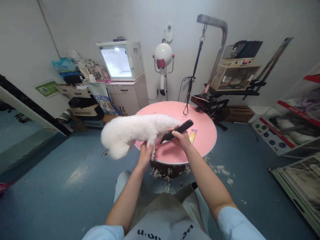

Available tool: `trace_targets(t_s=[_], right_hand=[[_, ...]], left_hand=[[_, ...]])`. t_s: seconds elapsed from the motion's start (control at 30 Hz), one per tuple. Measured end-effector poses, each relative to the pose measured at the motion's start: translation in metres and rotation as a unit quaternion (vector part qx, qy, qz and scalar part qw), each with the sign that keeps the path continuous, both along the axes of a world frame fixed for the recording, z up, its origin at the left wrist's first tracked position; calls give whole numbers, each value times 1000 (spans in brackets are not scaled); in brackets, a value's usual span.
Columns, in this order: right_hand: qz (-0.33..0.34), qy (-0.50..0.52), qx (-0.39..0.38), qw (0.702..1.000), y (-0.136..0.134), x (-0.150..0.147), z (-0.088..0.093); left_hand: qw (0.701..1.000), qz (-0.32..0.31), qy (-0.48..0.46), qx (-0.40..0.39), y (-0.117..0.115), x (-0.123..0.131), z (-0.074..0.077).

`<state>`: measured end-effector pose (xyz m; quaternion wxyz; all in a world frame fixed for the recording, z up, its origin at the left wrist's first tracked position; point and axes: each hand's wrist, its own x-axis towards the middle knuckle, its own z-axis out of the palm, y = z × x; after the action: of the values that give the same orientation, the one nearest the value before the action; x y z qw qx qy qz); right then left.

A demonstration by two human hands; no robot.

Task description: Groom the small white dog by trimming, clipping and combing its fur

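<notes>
A fluffy white dog (135, 128) stands on a round pink grooming table (202, 143), its head hanging over the left edge. My left hand (145, 155) is closed around one of the dog's legs near the front rim. In my right hand (182, 138) is a black hair clipper (183, 126), its narrow end pointing down and left beside the dog's underside. Whether the clipper touches the coat is hard to make out. A small colourful packet or card (193, 135) lies flat on the table just right of my right hand.
A metal grooming arm (221, 40) with a hanging black leash (196, 66) rises behind the table. White clumps of fur (221, 169) litter the blue floor. A lit white cabinet (120, 61) is at back left, and shelves (290, 133) with boxes flank the right.
</notes>
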<state>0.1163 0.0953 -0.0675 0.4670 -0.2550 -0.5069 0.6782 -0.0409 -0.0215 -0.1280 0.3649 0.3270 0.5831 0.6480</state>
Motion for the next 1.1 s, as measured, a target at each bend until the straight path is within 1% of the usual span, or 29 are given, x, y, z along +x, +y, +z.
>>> trace_targets(t_s=[0.03,0.07,0.1,0.13,0.2,0.27,0.33,0.4,0.43,0.5,0.57,0.6,0.67,0.73,0.8,0.9,0.97,1.03,1.07,1.1], right_hand=[[-33,30,-28,999,1,0,2],[-50,51,-47,996,1,-2,4],[-53,61,-54,995,1,-6,6],[-43,60,-51,996,1,-11,7],[-11,43,-39,998,-4,-20,5],[23,33,-46,998,-12,-25,-5],[63,37,-69,995,-21,-24,-18],[101,49,-98,989,-28,-20,-30],[104,61,-116,986,-29,-19,-34],[71,95,-153,981,-29,-19,-37],[31,123,-178,976,-28,-23,-36],[31,124,-181,975,-29,-26,-34],[76,103,-174,976,-34,-32,-34],[131,77,-168,974,-44,-35,-38],[159,59,-163,972,-54,-34,-44],[134,63,-149,978,-61,-27,-49],[111,45,-101,988,-62,-23,-44],[83,-3,-21,996,-62,-20,-31],[53,-24,17,998,-62,-20,-22],[6,-33,46,998,-61,-21,-11]], left_hand=[[999,-10,47,-24,-7,1,-4],[996,-17,82,-43,-13,3,-6],[992,-31,104,-60,-19,4,-8],[988,-57,120,-77,-25,4,-9],[976,-130,135,-114,-36,3,-7],[961,-198,126,-148,-47,1,-1],[946,-254,104,-175,-58,-1,6],[935,-289,84,-188,-67,-2,12],[932,-298,80,-190,-71,-2,15],[928,-312,74,-192,-78,-2,19],[920,-331,72,-197,-82,-4,22],[915,-342,74,-199,-84,-5,22],[909,-353,86,-204,-87,-8,24],[905,-354,105,-212,-91,-10,25],[902,-346,133,-223,-93,-12,24],[894,-326,195,-236,-96,-16,21],[895,-313,234,-215,-97,-20,18],[898,-301,257,-192,-99,-24,15],[899,-293,265,-191,-100,-26,13],[898,-284,272,-199,-101,-28,12]])
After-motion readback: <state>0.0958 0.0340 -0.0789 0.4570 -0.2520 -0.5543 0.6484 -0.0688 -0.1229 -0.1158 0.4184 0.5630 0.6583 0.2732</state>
